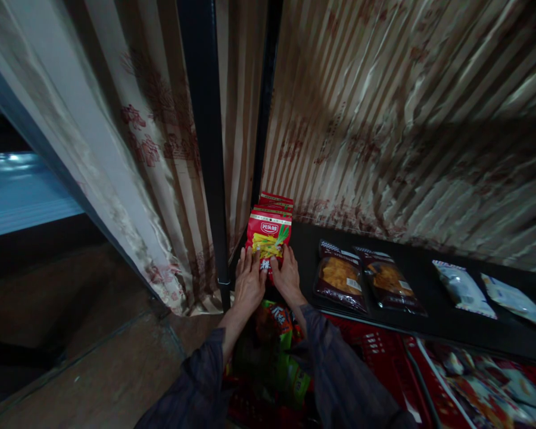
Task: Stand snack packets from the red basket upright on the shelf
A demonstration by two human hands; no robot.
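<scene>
The front packet (270, 226) is red, with a pale band near its top, a white-lettered badge, and a print of yellow sticks beside green stalks. It stands at the left end of the black shelf (306, 244), near the post (208, 143), with more red packets (276, 201) lined up close behind it.

The left hand (250, 283) and right hand (286, 277) both touch its lower front, side by side. Their fingers are extended and not closed around it.

To the right on the shelf lie two dark packs (339, 275) (388, 280), each with a window showing golden-brown food and a pale label. Farther right are two white packs (464, 288) (516, 298), lying apart from each other.

Below the shelf edge, green and red packs (290, 369) lie in a heap; it is too dim to tell what holds them. Beside them are red packaging (379, 357) and mixed white-and-orange packs (486, 387). A printed curtain (361, 119) hangs behind the shelf.
</scene>
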